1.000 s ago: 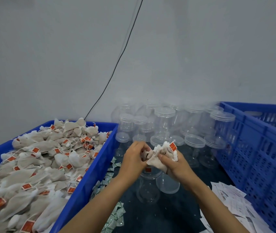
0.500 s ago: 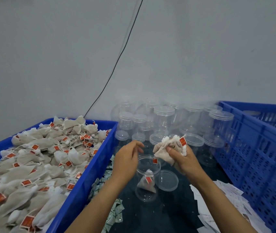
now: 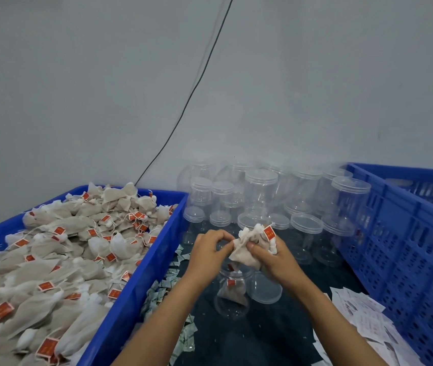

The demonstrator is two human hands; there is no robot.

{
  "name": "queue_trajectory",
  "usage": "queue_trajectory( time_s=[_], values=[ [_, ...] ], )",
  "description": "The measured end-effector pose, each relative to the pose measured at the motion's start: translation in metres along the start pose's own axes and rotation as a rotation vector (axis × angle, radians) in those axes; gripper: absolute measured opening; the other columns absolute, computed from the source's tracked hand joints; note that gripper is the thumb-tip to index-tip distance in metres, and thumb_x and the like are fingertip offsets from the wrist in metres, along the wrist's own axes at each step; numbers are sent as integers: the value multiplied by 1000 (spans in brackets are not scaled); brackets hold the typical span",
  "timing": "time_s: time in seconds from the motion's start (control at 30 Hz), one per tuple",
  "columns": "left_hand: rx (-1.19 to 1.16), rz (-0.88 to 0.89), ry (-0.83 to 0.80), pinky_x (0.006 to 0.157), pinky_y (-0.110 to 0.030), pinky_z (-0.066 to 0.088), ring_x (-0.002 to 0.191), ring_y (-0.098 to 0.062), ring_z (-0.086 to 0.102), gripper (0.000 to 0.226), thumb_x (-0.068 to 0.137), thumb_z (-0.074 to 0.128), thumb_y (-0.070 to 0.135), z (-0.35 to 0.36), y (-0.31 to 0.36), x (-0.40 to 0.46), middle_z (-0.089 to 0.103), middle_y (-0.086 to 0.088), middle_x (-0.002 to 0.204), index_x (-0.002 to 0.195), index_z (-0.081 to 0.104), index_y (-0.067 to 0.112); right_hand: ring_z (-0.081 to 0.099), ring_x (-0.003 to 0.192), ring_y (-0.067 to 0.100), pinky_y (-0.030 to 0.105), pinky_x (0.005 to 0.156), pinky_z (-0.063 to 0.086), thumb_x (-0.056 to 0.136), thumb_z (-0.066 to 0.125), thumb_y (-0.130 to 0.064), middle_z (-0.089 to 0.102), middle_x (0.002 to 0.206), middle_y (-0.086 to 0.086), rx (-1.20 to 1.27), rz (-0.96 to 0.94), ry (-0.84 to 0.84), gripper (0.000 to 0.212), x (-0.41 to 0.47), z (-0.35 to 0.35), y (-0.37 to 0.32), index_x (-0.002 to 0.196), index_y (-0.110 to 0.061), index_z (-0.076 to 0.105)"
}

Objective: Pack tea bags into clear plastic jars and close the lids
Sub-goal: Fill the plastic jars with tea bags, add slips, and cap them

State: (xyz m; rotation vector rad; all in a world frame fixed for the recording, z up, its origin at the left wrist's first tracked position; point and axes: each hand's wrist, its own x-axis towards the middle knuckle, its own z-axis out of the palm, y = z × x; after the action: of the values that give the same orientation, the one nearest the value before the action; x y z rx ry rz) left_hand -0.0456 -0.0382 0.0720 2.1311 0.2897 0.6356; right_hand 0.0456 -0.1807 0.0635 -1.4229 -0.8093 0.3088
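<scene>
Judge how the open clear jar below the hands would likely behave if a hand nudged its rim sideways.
The open jar looks thin-walled and holds only a tea bag or two, so it is probably light and would likely slide or tip. Its round wall suggests it would roll once down. The loose lid beside it would probably get knocked.

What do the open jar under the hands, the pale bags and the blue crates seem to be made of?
The open clear jar looks like thin glossy transparent plastic: the bag inside shows through. The beige tea bags seem matte, porous filter paper or nonwoven mesh, crumpling softly; which is unclear. The blue latticed crate looks like rigid moulded plastic, with a slight sheen.
</scene>
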Motion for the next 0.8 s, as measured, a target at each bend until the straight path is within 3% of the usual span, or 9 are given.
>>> queue_trajectory(
  time_s=[0.1, 0.27, 0.37, 0.4, 0.5, 0.57, 0.63, 0.7, 0.8],
  values=[
    [68, 15, 74, 98, -35, 42, 113, -14, 46, 3, 88, 68, 28, 1, 1, 2, 56, 13, 105, 87, 66, 27, 70, 86, 13, 21, 69, 54, 91, 61, -8, 73, 92, 2, 24, 10, 36, 15, -2, -3, -1, 105, -10, 63],
    [185, 2, 6, 107, -36, 32, 124, -12, 39, 10, 88, 65, 24, -1, -3, 1, 56, 12, 124, 87, 69, 33, 70, 77, 10, 19, 65, 54, 90, 62, -6, 74, 82, -1, 74, 9, 96, 10, -1, -12, -10, 98, -11, 64],
    [-132, 31, 120, 101, -40, 45, 112, -14, 55, 13, 93, 60, 19, -2, 2, 1, 65, 8, 110, 92, 68, 29, 71, 79, 9, 18, 64, 53, 88, 64, -9, 74, 83, -4, 60, 7, 64, 11, 0, -13, -16, 99, -14, 65],
    [-238, 24, 109, 98, -40, 48, 107, -13, 59, 8, 92, 61, 27, -4, 9, 1, 66, 6, 107, 95, 68, 26, 71, 80, 10, 18, 65, 54, 88, 65, -10, 75, 85, -4, 50, 8, 49, 13, 0, -12, -16, 100, -14, 65],
    [-333, -19, -24, 92, -40, 53, 100, -16, 64, 31, 83, 57, 51, -3, 21, 4, 68, 1, 103, 98, 65, 25, 71, 88, 19, 27, 73, 57, 86, 67, -11, 74, 93, 5, 32, 0, 29, 16, 2, -6, -15, 102, -13, 67],
    [-322, -31, -28, 87, -37, 56, 96, -20, 65, 18, 92, 54, 40, 0, 26, 7, 68, -1, 99, 96, 63, 25, 70, 93, 23, 31, 78, 57, 82, 70, -21, 74, 98, 8, 52, 9, 24, 22, 1, -2, -14, 103, -14, 68],
    [-409, -47, -14, 78, -29, 56, 94, -22, 66, 13, 97, 54, 22, 1, 25, 10, 69, -7, 100, 101, 64, 16, 71, 94, 22, 26, 75, 56, 77, 71, -30, 74, 100, 6, 84, 26, 8, 29, 0, -1, -12, 104, -17, 69],
    [-470, -55, -6, 67, -22, 57, 87, -18, 67, 10, 94, 59, 13, 0, 23, 11, 70, -9, 96, 100, 66, 9, 70, 98, 22, 25, 76, 55, 79, 69, -31, 73, 104, 6, 121, 53, -12, 33, -2, -1, -11, 109, -17, 67],
    [-414, -54, 78, 60, -17, 54, 77, -14, 68, 6, 91, 63, 10, -3, 18, 11, 70, -3, 85, 87, 65, 14, 68, 103, 24, 35, 86, 56, 88, 63, -24, 71, 111, 10, 177, 66, -13, 32, -3, -5, -10, 119, -15, 64]
  ],
)
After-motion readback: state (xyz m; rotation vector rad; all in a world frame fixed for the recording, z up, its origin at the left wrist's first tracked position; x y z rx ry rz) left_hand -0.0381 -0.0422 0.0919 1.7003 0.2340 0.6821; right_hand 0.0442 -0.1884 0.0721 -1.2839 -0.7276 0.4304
